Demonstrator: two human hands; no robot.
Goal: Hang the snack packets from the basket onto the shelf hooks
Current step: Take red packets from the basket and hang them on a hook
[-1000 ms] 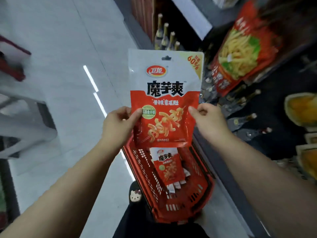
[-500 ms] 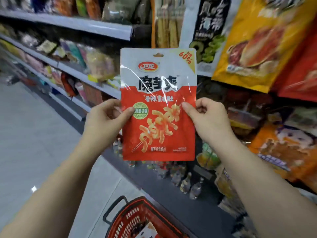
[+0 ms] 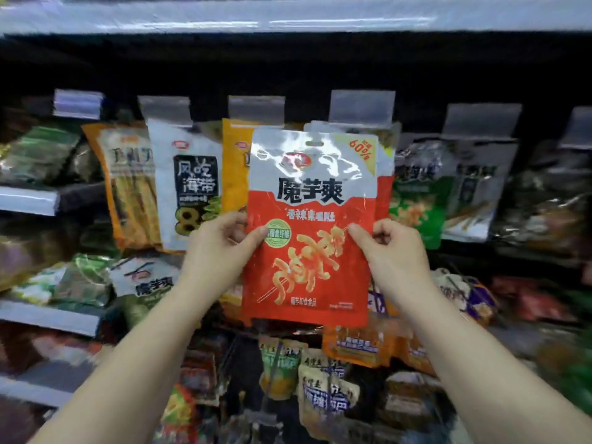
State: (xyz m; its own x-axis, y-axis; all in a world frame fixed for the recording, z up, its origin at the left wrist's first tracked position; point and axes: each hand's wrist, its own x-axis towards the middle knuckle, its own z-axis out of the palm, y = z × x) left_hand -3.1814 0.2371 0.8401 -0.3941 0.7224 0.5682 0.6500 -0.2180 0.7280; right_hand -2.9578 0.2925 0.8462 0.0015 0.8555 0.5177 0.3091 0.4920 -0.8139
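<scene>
Both hands up at mid-frame, pinching one packet (image 3: 309, 225) by its side edges. Left hand (image 3: 221, 248): thumb on the front face, fingers curled behind the left edge. Right hand (image 3: 392, 248): thumb tip on the front near the right edge, fingers folded behind. Packet held upright and flat toward the camera, in front of the hanging row, its hang slot at the top just below a clear tag holder (image 3: 361, 107); not on a hook. Printed on it: white top, red body, large black "魔芋爽", "60%" in the upper right corner, a green round seal, a picture of skewered curls. Behind, hung just left: a white packet (image 3: 185, 184) reading "风吃海带", then a yellow one (image 3: 128, 184). Behind the right edge, a green packet (image 3: 416, 206). Further back, blurred shelves (image 3: 48, 200) stacked with snacks, a dark back panel, a pale shelf lip overhead.
</scene>
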